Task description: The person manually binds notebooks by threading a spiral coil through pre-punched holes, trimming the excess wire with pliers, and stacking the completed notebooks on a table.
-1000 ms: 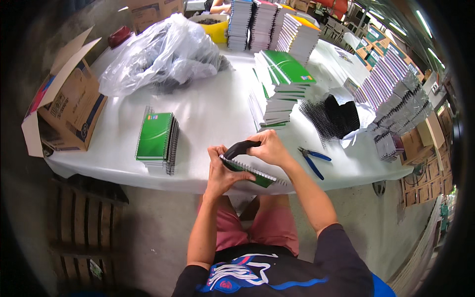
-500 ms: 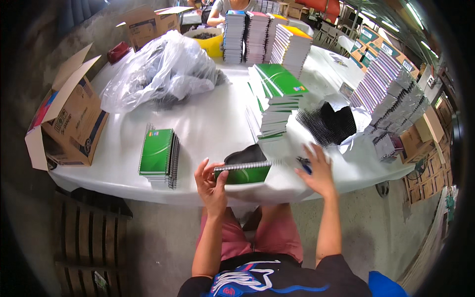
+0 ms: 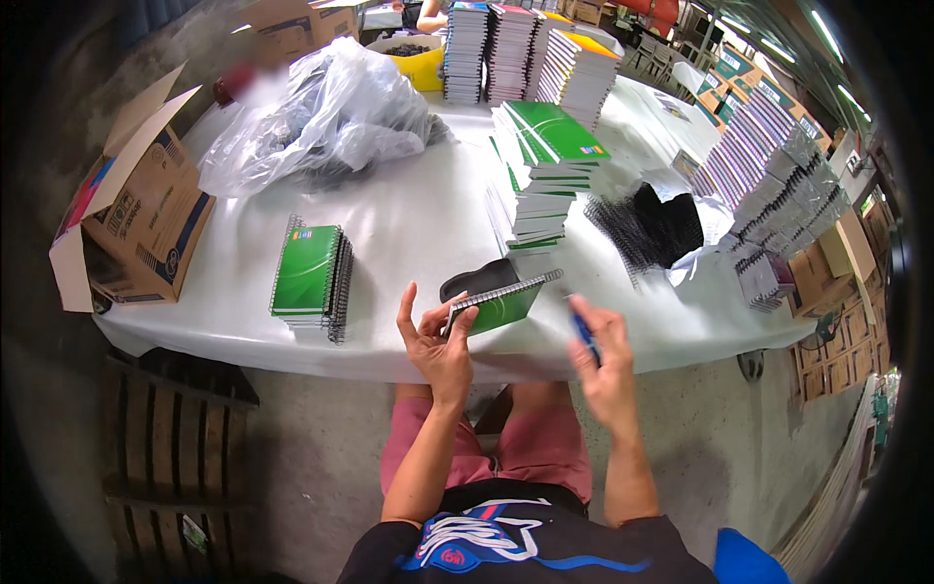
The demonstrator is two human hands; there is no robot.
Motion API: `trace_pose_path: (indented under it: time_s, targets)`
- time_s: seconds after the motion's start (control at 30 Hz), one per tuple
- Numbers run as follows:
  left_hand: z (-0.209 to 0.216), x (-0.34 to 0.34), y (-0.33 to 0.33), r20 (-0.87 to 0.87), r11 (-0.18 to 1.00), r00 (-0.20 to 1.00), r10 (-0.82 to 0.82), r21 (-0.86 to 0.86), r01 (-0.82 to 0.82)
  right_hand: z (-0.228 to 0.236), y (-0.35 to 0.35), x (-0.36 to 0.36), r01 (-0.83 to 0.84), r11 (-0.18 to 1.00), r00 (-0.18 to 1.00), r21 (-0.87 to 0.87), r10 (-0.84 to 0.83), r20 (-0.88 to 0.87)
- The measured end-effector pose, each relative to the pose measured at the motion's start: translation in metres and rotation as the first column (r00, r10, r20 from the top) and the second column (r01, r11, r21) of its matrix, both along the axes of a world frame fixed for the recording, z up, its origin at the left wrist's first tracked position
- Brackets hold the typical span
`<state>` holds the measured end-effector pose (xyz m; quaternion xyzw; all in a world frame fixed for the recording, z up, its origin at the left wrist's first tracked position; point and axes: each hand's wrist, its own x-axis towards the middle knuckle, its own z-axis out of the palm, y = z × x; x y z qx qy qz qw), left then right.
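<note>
My left hand [image 3: 440, 341] pinches a green spiral notebook [image 3: 498, 310] between thumb and fingers, its index finger raised. The notebook is tilted, its wire coil facing up and the coil's end rising to the right. Just right of that end, my right hand [image 3: 605, 365] is closed round blue-handled pliers [image 3: 585, 334], slightly blurred; their tip points toward the coil. Behind the notebook lies a black rounded pad [image 3: 477, 278], partly hidden. To the left is a stack of coil-bound green notebooks [image 3: 306, 268]. A taller stack of green-covered books [image 3: 550, 136] rises beyond my hands.
Loose black coils [image 3: 623, 234] lie by a black sheet bundle [image 3: 666, 229] at right. A clear plastic bag [image 3: 321, 122] and open carton [image 3: 146, 219] occupy the left. Notebook stacks [image 3: 511, 54] and a yellow tub [image 3: 423, 68] stand farther back; wrapped notebooks [image 3: 778, 185] are piled at right.
My right hand has picked the pliers up off the table and moved left and nearer me. The notebook is now tilted, its right end raised, and my left hand has shifted right.
</note>
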<state>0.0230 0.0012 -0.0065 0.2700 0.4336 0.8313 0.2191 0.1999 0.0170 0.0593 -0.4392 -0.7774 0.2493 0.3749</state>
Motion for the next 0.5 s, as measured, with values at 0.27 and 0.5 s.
trace_pose_path:
  time_s: [0.27, 0.5]
  targets:
    - [-0.004, 0.001, -0.003, -0.258, 0.994, 0.96, 0.109, 0.026, -0.106, 0.019, -0.024, -0.037, -0.15, 0.971, 0.962, 0.188, 0.099, 0.255]
    - [0.0, 0.003, -0.003, -0.381, 0.986, 0.91, 0.163, 0.099, -0.135, 0.027, -0.023, -0.036, -0.163, 0.98, 0.943, 0.114, 0.121, 0.31]
